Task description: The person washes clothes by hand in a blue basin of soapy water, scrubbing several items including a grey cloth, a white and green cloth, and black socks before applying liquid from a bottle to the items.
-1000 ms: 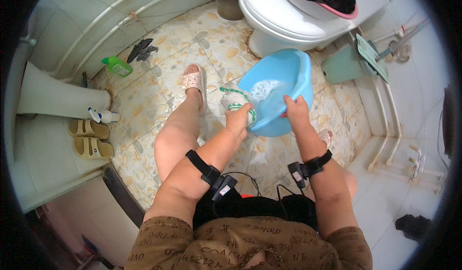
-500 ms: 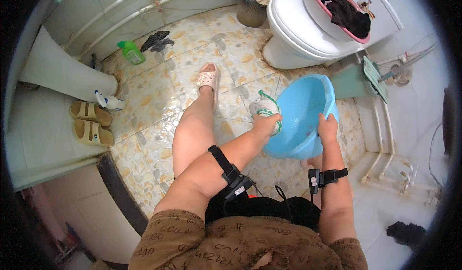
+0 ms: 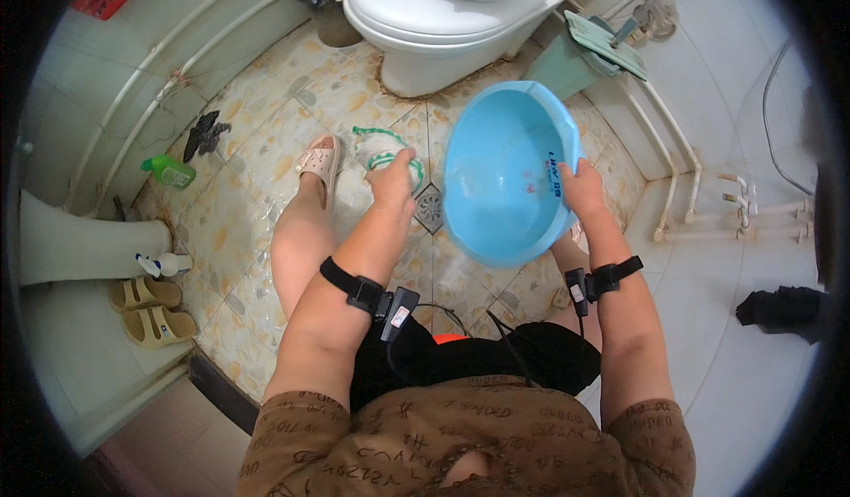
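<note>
My right hand grips the right rim of a light blue plastic basin, fingers curled over the edge. The basin is tilted, so its inside faces me, and nothing lies in it. To its left, my left hand is closed around a bunched white cloth with green edging. Cloth and basin are apart, with a square floor drain showing between them. Part of the cloth is hidden by my fingers.
A white toilet stands ahead, beside a dark bin and a green bucket. At left are a green bottle, a dark cloth, a spray bottle and tan slippers. The tiled floor looks wet.
The basin has come away from the cloth and tilted further toward me, showing more of its inside. My left hand, with the cloth, has moved left of it. The view has shifted right.
</note>
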A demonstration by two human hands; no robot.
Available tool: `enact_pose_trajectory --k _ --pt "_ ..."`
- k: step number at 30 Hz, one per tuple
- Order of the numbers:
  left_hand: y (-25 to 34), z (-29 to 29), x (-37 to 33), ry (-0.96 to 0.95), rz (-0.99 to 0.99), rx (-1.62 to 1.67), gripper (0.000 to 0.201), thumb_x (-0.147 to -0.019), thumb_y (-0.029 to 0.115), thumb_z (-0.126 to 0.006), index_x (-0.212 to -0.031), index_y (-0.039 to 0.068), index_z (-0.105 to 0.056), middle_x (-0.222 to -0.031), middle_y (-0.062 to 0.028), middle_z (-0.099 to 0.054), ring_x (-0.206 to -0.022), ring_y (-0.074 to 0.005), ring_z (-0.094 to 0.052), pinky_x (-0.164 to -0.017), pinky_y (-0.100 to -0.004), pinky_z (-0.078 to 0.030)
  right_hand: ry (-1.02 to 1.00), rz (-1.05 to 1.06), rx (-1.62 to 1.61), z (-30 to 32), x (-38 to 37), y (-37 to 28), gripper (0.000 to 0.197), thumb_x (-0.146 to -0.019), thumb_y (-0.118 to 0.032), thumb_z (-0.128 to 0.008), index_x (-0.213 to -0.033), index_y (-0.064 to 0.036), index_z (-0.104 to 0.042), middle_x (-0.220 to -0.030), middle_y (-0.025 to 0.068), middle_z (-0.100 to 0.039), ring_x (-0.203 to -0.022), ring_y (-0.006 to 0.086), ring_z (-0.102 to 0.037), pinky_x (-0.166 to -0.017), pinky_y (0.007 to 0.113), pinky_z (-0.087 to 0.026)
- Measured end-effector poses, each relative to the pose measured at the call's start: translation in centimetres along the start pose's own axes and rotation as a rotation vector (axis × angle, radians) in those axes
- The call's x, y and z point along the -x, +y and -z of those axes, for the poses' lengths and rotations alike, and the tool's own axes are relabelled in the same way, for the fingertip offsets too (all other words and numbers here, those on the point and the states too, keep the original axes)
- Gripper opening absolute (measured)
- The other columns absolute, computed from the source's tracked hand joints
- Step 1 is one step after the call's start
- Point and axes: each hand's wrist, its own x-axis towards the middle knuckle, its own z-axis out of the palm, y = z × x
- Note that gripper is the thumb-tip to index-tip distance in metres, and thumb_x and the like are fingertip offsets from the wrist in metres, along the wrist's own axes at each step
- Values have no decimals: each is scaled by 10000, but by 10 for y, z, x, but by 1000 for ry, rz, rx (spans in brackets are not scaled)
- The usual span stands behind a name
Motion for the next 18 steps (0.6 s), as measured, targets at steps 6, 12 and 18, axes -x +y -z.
enact_pose_trajectory --k 6,12,18 --pt "-12 5 -13 46 47 -55 516 -606 162 -656 -1024 -39 -428 -909 -132 -500 -762 -245 -530 -598 -383 -454 -59 52 139 -4 -6 -4 264 -742 -233 -498 -753 31 -490 -767 238 -538 -735 378 -516 -690 411 -414" --pt "-18 -12 -2 -311 114 41 429 -626 159 -645 -995 36 -465 -874 -89 -521 -790 -210 -523 -651 -350 -438 91 -369 -280 33 -34 67 318 -762 -266 -487 -846 40 -516 -821 235 -553 -791 357 -538 -714 403 -421" --pt "-25 -30 21 -373 337 -127 344 -669 224 -607 -976 132 -482 -861 -36 -530 -769 -199 -505 -657 -336 -401 280 -631 -872 -3 -45 168 336 -775 -200 -510 -971 70 -476 -858 161 -545 -774 265 -546 -653 361 -442"
